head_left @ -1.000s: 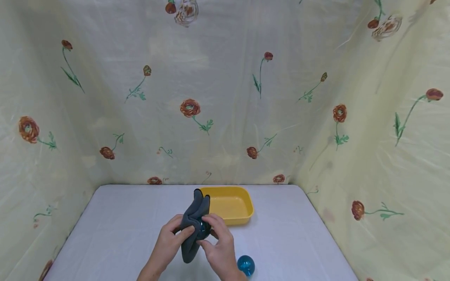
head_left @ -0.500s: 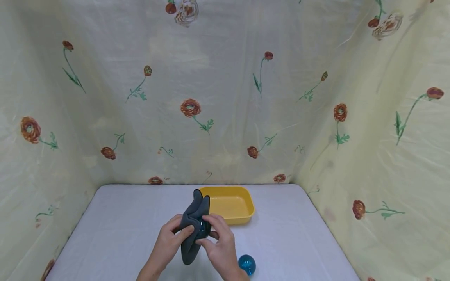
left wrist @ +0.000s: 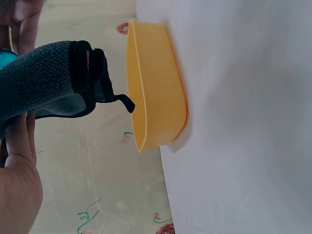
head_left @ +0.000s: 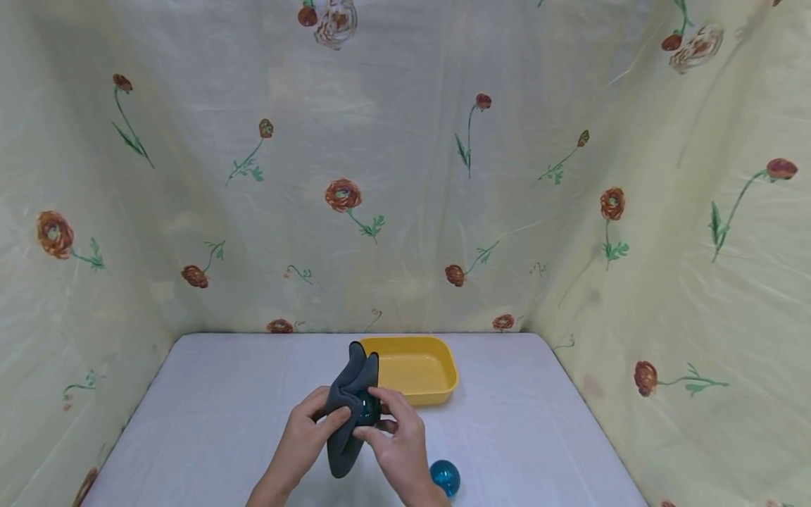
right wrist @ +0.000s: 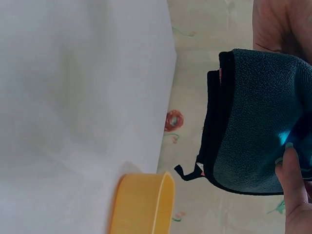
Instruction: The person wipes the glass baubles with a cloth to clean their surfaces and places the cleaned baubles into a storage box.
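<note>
- The dark-blue ball (head_left: 369, 410) is held above the surface, set against a fold of the cloth that covers its left side and leaves its right side bare.
- The cloth (head_left: 343, 396), dark grey with black edging, is folded over; its far end lines up in front of the tray's left end.
- By my judgement, the work on this ball is under way rather than finished: ball and cloth are together, with both hands on them.
- The left hand (head_left: 307, 435) comes in from the near left, its grip holding the cloth, thumb on the near face beside the ball; the fingers behind are largely hidden.
- The right hand (head_left: 402, 440) comes from the near right, its grip narrowed in a pinch on the ball, thumb nearer and index fingertip farther.
- A second blue ball (head_left: 445, 478) rests on the surface (head_left: 526, 429) just beside the right wrist, apart from the cloth; whether it has been handled, I cannot tell.
- The yellow tray (head_left: 418, 373) stands at the far middle; both balls are outside it.
</note>
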A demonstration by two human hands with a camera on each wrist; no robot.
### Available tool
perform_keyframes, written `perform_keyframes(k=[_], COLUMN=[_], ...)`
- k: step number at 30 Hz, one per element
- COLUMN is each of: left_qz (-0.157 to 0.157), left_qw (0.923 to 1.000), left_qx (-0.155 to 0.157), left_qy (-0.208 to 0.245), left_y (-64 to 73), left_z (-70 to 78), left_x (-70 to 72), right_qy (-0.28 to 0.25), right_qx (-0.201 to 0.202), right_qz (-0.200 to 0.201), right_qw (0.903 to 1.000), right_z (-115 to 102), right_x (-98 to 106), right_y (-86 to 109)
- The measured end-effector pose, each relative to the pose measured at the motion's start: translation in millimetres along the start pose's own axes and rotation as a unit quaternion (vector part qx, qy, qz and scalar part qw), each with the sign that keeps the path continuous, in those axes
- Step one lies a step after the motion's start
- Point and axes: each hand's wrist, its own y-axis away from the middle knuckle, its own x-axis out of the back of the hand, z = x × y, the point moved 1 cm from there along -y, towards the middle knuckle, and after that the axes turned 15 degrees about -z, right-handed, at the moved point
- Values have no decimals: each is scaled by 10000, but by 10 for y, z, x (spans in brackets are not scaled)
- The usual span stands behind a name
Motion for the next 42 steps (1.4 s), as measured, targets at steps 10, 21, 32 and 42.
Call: perform_keyframes(k=[10,21,32,42], left_qz=[74,16,-31,-93], left_qw=[10000,10000,9999,9998], left_qx=[2,40,91,140], left_qy=[-7,41,80,136], left_y=[-2,8,7,0], left_z=[15,24,4,-3], left_x=[-22,-34,-63,-74], right_qy=[-75,-229,-780,-1029], right_qx=[57,-211,-618,-791], right_qz=[47,-135,-613,-737], right_qw=[9999,9994,9931,9888], right_z=[8,5,20,46], right_x=[18,46,116,141], right_y=[11,6,-2,-4])
